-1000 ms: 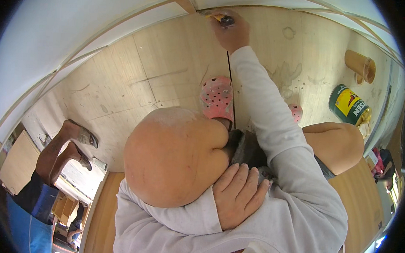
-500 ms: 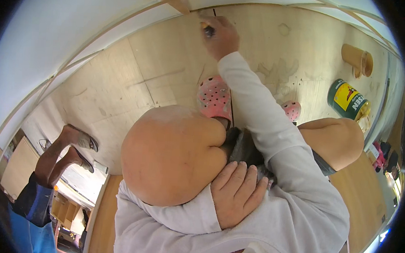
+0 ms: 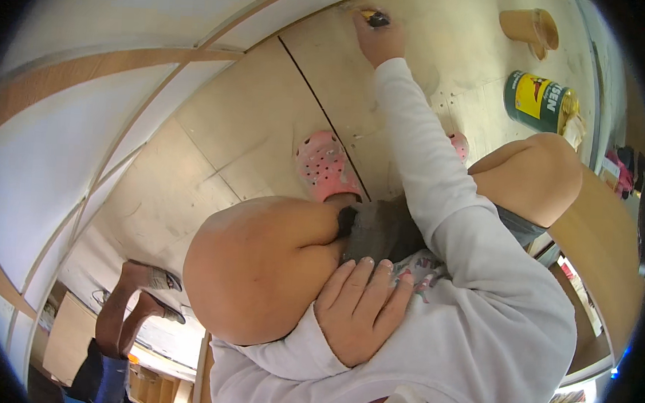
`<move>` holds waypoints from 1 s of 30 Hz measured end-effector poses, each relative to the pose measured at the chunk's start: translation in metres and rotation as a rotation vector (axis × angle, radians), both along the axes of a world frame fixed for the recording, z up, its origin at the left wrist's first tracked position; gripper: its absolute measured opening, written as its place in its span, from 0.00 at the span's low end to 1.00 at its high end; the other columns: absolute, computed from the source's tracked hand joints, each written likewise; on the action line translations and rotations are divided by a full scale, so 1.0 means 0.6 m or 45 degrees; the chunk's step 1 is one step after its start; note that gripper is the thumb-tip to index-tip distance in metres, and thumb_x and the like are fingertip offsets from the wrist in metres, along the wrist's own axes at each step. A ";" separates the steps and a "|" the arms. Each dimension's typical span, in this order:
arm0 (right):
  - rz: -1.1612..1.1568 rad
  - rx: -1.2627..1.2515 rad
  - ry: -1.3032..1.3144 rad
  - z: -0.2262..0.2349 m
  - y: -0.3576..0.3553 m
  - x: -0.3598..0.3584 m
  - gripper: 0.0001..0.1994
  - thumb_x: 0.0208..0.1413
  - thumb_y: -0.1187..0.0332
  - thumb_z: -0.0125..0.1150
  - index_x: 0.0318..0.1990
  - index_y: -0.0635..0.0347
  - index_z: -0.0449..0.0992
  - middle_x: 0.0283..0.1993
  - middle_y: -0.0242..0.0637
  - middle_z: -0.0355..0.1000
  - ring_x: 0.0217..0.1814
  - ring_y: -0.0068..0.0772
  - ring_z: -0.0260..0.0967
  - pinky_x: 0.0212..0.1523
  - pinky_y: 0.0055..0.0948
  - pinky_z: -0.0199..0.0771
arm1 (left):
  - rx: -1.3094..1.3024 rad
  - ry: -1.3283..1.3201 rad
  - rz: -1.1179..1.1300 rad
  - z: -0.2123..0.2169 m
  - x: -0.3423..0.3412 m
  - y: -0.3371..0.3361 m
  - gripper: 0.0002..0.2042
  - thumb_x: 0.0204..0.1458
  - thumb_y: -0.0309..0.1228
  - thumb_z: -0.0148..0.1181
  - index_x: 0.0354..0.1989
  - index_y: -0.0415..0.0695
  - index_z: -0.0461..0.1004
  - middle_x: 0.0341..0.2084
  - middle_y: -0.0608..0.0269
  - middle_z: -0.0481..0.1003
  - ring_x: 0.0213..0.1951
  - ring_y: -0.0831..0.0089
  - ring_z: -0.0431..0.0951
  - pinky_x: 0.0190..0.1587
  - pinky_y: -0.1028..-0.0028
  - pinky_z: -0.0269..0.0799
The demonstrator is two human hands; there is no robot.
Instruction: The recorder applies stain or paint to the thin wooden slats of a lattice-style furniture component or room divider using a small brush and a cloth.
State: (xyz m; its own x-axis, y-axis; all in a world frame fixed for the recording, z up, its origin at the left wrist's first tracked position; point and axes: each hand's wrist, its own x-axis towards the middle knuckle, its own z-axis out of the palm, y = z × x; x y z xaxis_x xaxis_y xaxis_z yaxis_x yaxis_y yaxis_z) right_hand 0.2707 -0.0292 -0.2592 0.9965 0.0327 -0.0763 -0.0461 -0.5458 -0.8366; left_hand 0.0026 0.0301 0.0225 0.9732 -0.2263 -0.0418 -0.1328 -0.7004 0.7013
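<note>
My right hand (image 3: 385,48) reaches far out along the floor, close to the foot of the white wall panel (image 3: 292,17). It is closed round a small black-and-yellow tool (image 3: 377,19), whose working end I cannot make out. My left hand (image 3: 364,313) lies on my lap against the shirt, its fingers stretched and a little apart, with nothing held. Between my bent knees, a pink clog (image 3: 324,161) stands on the floor beside a long dark line (image 3: 307,77). The other pink clog (image 3: 459,145) shows partly behind my right sleeve.
To the right lies a green can with a yellow label (image 3: 533,101), and beyond it a brown tub (image 3: 528,28). At the lower left another person's legs in sandals (image 3: 116,311) are near a wooden shelf unit (image 3: 156,390). Wood-framed white panels (image 3: 116,110) run along the left.
My right hand has moved to the right along the foot of the wall, past the dark floor line, still holding the tool. The view has turned; my left hand stays on my lap.
</note>
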 end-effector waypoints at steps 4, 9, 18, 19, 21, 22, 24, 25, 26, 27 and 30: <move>-0.235 0.205 -0.037 -0.014 -0.040 0.037 0.11 0.42 0.67 0.68 0.35 0.58 0.79 0.29 0.35 0.75 0.30 0.27 0.72 0.34 0.26 0.72 | 0.023 -0.028 -0.041 0.002 0.000 -0.001 0.16 0.42 0.32 0.59 0.42 0.46 0.75 0.39 0.53 0.74 0.39 0.59 0.75 0.42 0.63 0.71; -0.153 -0.044 -0.468 -0.025 -0.049 0.043 0.11 0.42 0.67 0.68 0.35 0.57 0.78 0.35 0.38 0.75 0.34 0.31 0.73 0.35 0.28 0.73 | 0.023 0.014 -0.059 0.003 -0.005 -0.004 0.16 0.44 0.32 0.58 0.44 0.46 0.73 0.40 0.53 0.73 0.40 0.59 0.75 0.42 0.62 0.71; -0.100 -0.455 -0.523 0.016 -0.051 0.028 0.09 0.43 0.65 0.65 0.33 0.55 0.79 0.33 0.39 0.74 0.35 0.39 0.72 0.37 0.32 0.73 | 0.008 0.005 -0.029 0.009 0.000 -0.009 0.20 0.40 0.33 0.64 0.44 0.42 0.72 0.42 0.52 0.73 0.41 0.56 0.74 0.43 0.61 0.70; -0.091 -0.558 -0.442 0.031 -0.065 0.029 0.10 0.43 0.64 0.65 0.34 0.54 0.79 0.32 0.39 0.74 0.33 0.37 0.73 0.37 0.30 0.73 | 0.004 -0.023 -0.069 0.007 0.005 -0.005 0.20 0.40 0.33 0.64 0.44 0.42 0.72 0.42 0.52 0.73 0.41 0.56 0.74 0.43 0.61 0.70; 0.081 -0.151 -0.061 0.087 -0.086 0.008 0.11 0.42 0.63 0.67 0.35 0.55 0.79 0.29 0.38 0.74 0.30 0.31 0.72 0.35 0.26 0.72 | -0.276 0.207 0.034 0.006 0.025 0.011 0.27 0.40 0.36 0.67 0.49 0.37 0.68 0.45 0.49 0.71 0.45 0.54 0.73 0.47 0.59 0.69; 0.279 0.074 -0.020 0.185 -0.079 -0.015 0.11 0.41 0.66 0.68 0.34 0.58 0.79 0.28 0.36 0.75 0.28 0.26 0.71 0.35 0.23 0.71 | -0.270 0.180 -0.014 0.006 0.032 0.021 0.27 0.40 0.36 0.67 0.49 0.37 0.68 0.45 0.49 0.71 0.45 0.54 0.73 0.47 0.59 0.69; 0.661 0.695 -0.343 0.280 -0.109 -0.037 0.07 0.42 0.73 0.66 0.32 0.60 0.78 0.31 0.37 0.75 0.35 0.28 0.71 0.37 0.26 0.71 | -0.473 0.274 0.170 0.000 0.051 0.028 0.36 0.43 0.42 0.66 0.56 0.32 0.58 0.49 0.47 0.68 0.49 0.54 0.71 0.51 0.59 0.67; 0.846 0.757 -0.601 0.331 -0.115 -0.046 0.05 0.45 0.74 0.62 0.32 0.58 0.77 0.35 0.37 0.75 0.36 0.33 0.70 0.36 0.28 0.71 | -0.470 0.256 0.113 -0.005 0.053 0.022 0.36 0.43 0.42 0.66 0.56 0.32 0.58 0.49 0.47 0.68 0.49 0.54 0.71 0.51 0.59 0.67; 0.896 0.891 -0.700 0.370 -0.119 -0.069 0.04 0.47 0.74 0.60 0.33 0.59 0.76 0.37 0.38 0.74 0.36 0.35 0.70 0.35 0.30 0.70 | -0.874 0.275 0.242 -0.013 0.051 0.013 0.40 0.44 0.45 0.65 0.58 0.31 0.54 0.50 0.47 0.66 0.51 0.56 0.69 0.53 0.62 0.65; 0.964 1.058 -0.804 0.408 -0.110 -0.095 0.04 0.49 0.75 0.57 0.33 0.59 0.76 0.39 0.38 0.74 0.35 0.37 0.69 0.35 0.31 0.70 | -1.251 0.295 0.395 0.001 0.048 0.005 0.43 0.45 0.47 0.63 0.60 0.29 0.50 0.52 0.46 0.65 0.53 0.59 0.68 0.55 0.64 0.64; 0.997 0.986 -1.154 0.418 -0.108 -0.157 0.05 0.55 0.71 0.51 0.34 0.59 0.73 0.40 0.40 0.72 0.35 0.38 0.68 0.35 0.35 0.68 | -1.464 0.160 0.745 0.020 0.058 -0.025 0.35 0.50 0.47 0.57 0.57 0.32 0.53 0.49 0.49 0.66 0.49 0.60 0.69 0.50 0.66 0.67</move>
